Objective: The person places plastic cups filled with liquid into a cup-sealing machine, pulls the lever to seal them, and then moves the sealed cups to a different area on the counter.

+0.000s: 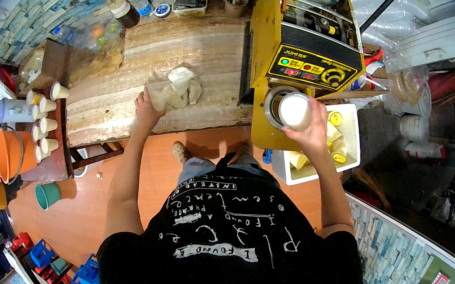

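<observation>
My left hand [148, 111] is over the wooden table near its front edge, thumb and fingers around the near end of a crumpled off-white cloth [181, 85]. My right hand [315, 132] grips a round cup [296, 111] whose top looks white; whether that is a lid or its contents, I cannot tell. The cup is beside and partly over the metal-ringed round opening [275, 105] in the yellow tray of a cup sealing machine [315, 62]. The machine's black panel has a lit green lamp, red displays and a dial.
Below the tray, a white foam box [356, 138] holds several cups with yellow tops. At left, several pale cups [49, 123] stand near an orange bucket [12, 151]. Bottles [118, 4] line the back wall; a green bucket [47, 195] is on the floor.
</observation>
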`<state>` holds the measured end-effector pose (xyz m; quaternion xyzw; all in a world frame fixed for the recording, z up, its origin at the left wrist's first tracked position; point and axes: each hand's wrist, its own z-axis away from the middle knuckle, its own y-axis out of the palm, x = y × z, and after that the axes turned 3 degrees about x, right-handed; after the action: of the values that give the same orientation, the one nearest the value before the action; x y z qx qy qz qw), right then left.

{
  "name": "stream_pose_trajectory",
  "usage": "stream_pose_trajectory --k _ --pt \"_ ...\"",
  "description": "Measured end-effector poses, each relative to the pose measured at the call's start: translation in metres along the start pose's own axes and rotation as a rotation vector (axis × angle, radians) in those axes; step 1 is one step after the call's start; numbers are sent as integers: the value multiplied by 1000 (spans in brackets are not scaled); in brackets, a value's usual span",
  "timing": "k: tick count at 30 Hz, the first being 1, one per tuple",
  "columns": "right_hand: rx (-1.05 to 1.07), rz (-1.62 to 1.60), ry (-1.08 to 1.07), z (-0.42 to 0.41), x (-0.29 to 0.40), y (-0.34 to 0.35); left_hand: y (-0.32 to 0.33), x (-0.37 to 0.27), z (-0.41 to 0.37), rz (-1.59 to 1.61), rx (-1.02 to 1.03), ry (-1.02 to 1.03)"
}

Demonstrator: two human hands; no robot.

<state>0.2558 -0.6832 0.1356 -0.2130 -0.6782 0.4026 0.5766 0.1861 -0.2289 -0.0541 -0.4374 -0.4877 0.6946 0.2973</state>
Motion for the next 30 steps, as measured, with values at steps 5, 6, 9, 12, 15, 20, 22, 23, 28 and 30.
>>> stream_pose_trajectory --k 5,6,9,12,15,20,22,23,28,30 --pt "-88 -29 -19 -15 -47 27 -17 -20 6 -69 39 -46" --pt "-109 -29 -48 -16 -57 38 -19 -22 7 -72 15 -49" --pt "-146 9 -100 -20 -72 58 -25 -25 14 -56 -100 -31" --pt "-151 126 -126 -22 -70 69 -29 -30 26 7 -293 55" --pt "-146 134 -146 -23 -73 73 -28 -46 47 168 -510 214" --pt "-128 172 -42 -16 -71 71 -4 -111 103 286 -287 249" --pt "-99 167 -53 -17 -68 70 12 -129 121 494 -124 315" --pt "-94 172 -48 -18 -69 70 27 -138 124 482 -67 343" --pt "-201 136 -178 -19 -91 80 51 -195 116 665 369 628" --pt "-222 157 -218 -21 -80 75 65 -212 119 717 577 492"
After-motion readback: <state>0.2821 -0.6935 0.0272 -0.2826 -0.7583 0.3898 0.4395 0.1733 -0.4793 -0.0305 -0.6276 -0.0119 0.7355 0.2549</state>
